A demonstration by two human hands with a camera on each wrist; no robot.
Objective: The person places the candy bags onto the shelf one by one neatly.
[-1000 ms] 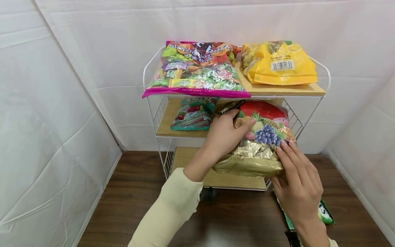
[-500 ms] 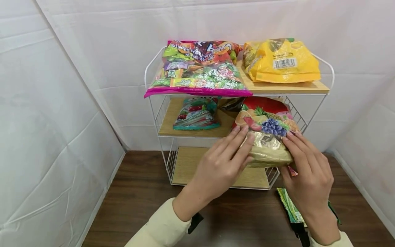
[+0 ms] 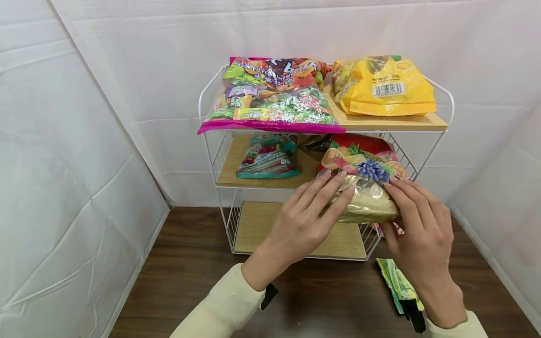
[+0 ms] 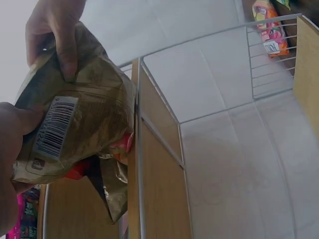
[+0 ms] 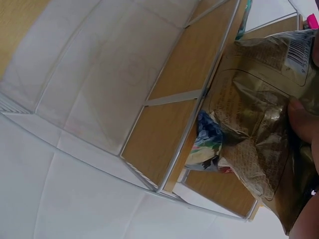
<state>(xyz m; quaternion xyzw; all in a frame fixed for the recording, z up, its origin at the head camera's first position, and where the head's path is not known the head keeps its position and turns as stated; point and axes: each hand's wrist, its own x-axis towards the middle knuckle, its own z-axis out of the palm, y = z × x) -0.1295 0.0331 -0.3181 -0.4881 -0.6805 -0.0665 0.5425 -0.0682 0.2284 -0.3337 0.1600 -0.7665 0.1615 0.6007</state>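
in the head view, the gold bag (image 3: 367, 206) hides much of the right side of the middle shelf (image 3: 310, 164); the bottom edge cuts off both sleeves (image 3: 220, 305).

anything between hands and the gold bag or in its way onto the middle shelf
Nothing visible separates the left hand or right hand from the gold bag. On the middle shelf, a dark glossy piece by the bag's upper left could block it, unless part of it; I can't tell. The teal bag sits further left.
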